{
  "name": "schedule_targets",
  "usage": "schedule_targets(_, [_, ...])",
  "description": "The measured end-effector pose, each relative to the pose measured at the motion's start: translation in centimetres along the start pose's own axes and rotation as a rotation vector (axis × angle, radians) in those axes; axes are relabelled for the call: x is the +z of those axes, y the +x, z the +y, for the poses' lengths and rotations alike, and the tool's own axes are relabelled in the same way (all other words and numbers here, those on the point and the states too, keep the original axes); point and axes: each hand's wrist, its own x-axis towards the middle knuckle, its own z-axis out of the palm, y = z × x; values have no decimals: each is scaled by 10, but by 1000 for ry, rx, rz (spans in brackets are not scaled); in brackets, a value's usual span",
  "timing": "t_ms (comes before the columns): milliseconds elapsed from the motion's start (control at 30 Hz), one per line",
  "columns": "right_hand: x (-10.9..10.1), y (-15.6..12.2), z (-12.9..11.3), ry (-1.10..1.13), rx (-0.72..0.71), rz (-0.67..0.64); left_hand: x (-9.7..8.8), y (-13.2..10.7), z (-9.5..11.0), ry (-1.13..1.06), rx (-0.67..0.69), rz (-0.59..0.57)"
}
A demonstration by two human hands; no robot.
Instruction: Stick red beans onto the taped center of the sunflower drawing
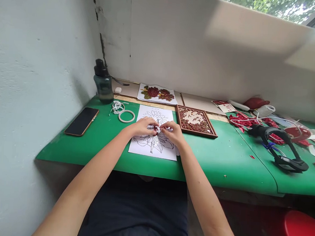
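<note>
A white sheet with a black flower line drawing (145, 149) lies on the green table. My left hand (145, 127) rests over its middle, thumb and fingers closed towards a small dark red cluster (156, 129). Opposite it, my right hand (174, 133) pinches at the same spot, beside a small whitish bit (158, 130). What sits between the fingertips is too small to make out. Just right of the sheet is a shallow brown-framed tray (202, 135) holding many small reddish-brown beans or seeds.
Behind the sheet lies a finished-looking grape picture (158, 93). To the left are a tape ring (126, 116), crumpled white strips (117, 107), a phone (81, 121) and a water bottle (103, 83). A black headset strap (285, 149) and red scraps (241, 121) lie right.
</note>
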Motion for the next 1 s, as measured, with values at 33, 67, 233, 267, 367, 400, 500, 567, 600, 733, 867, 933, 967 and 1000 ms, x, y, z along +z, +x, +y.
schedule_targets(33, [0,0,-1,0,-6,-29,0,1,-1,-2,6,0])
schedule_targets(67, [0,-1,-2,-1,-9,-50,0,2,-2,-5,12,0])
schedule_targets(233, [5,0,-3,-18,-7,-117,1,4,-8,-12,41,5])
schedule_targets(267, [6,1,-4,-24,-8,-123,1,5,-8,-13,44,7])
schedule_targets(367, [9,1,-3,-43,-12,-136,2,5,-10,-14,51,12])
schedule_targets(400, [10,1,-3,-49,-15,-141,2,5,-10,-14,52,12])
schedule_targets(500, [10,1,-3,-63,-26,-155,2,5,-11,-14,52,12])
schedule_targets(567, [11,2,-3,-73,-33,-163,3,6,-11,-15,48,14])
schedule_targets(600, [11,2,-3,-79,-35,-168,3,6,-11,-16,46,14])
schedule_targets(733, [12,3,-4,-105,-33,-191,3,6,-12,-24,43,4])
schedule_targets(867, [13,4,-4,-118,-23,-198,2,5,-11,-29,33,2])
schedule_targets(933, [14,3,-3,-118,-21,-187,2,4,-10,-30,28,5])
schedule_targets(967, [14,2,-3,-117,-21,-179,2,3,-10,-30,27,5])
schedule_targets(1000, [15,2,-2,-115,-23,-170,2,3,-10,-30,28,5])
